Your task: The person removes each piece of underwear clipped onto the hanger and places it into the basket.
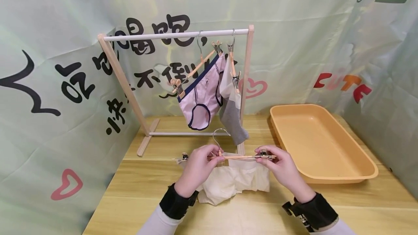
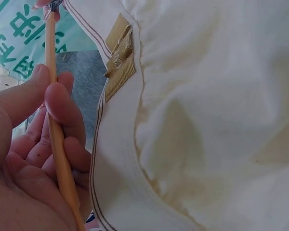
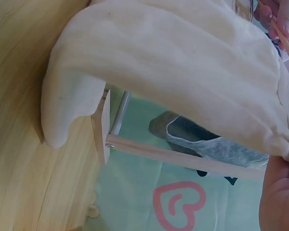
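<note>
A cream garment (image 1: 228, 182) with a thin-striped waistband and a tan label (image 2: 119, 62) hangs down toward the table below a wooden clip hanger (image 1: 240, 157). My left hand (image 1: 197, 166) grips the hanger's bar beside its metal hook (image 1: 215, 137). At the right end, my right hand (image 1: 282, 166) pinches the metal clip (image 1: 263, 152) by the garment's waistband. Whether the clip bites the cloth is hidden by the fingers. Another clip (image 1: 185, 156) sits at the hanger's left end, beyond my left hand.
Behind my hands stands a drying rack (image 1: 176, 35). Pink underpants (image 1: 209, 90) with navy trim and a grey-and-white sock (image 1: 233, 119) hang from it on clip hangers. To the right, a yellow tray (image 1: 321, 140) lies on the wooden table (image 1: 130, 198).
</note>
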Demonstrator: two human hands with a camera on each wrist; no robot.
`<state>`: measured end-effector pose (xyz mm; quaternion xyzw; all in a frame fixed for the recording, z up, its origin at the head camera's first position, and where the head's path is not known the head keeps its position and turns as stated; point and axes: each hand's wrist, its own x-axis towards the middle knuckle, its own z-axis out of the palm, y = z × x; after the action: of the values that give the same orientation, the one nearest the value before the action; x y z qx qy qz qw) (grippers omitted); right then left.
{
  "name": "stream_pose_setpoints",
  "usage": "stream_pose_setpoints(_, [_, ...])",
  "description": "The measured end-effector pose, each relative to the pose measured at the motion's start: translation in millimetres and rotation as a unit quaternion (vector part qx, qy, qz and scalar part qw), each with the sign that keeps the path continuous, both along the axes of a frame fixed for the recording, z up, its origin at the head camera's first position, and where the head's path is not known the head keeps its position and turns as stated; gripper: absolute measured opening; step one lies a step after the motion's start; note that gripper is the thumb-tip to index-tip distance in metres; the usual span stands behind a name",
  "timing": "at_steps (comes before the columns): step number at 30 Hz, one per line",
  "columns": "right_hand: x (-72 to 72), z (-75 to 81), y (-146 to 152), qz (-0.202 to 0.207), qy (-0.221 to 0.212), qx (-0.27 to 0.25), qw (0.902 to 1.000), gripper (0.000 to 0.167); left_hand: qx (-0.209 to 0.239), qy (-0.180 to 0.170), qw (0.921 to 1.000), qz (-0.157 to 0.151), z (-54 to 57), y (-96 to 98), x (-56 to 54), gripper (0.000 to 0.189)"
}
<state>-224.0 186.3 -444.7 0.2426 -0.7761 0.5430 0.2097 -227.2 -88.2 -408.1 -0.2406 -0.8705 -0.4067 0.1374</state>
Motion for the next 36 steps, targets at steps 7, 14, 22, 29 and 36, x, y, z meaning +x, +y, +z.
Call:
stream_pose_setpoints(7, [-2.2,0.6,-0.2,0.000,-0.017,0.010,0.9998,0.024,0.001,0.013,0.9999,0.005,-1.1,-0.3,-1.8,0.011])
stream_pose_setpoints(14, [-6.2,6.9,6.7,0.011,-0.024,0.084,0.9961,0.028,-0.003,0.007,1.0000,0.005,-2.2,-0.8,-2.9,0.008])
stream_pose_setpoints(22, [-6.2,31.8,14.7,-0.032,0.040,0.216,0.9752,0.036,-0.007,0.015,0.9998,0.010,-1.8,-2.6,-5.0,0.008])
stream_pose_setpoints(29, [-3.5,44.2,11.5,-0.053,0.072,0.257,0.9624,0.033,-0.023,0.035,0.9990,0.014,-5.4,-3.5,-8.3,0.010])
stream_pose_setpoints(36, [-4.5,40.8,11.5,-0.057,0.075,0.254,0.9626,0.031,-0.032,0.061,0.9974,0.019,-9.5,-2.5,-9.7,0.011])
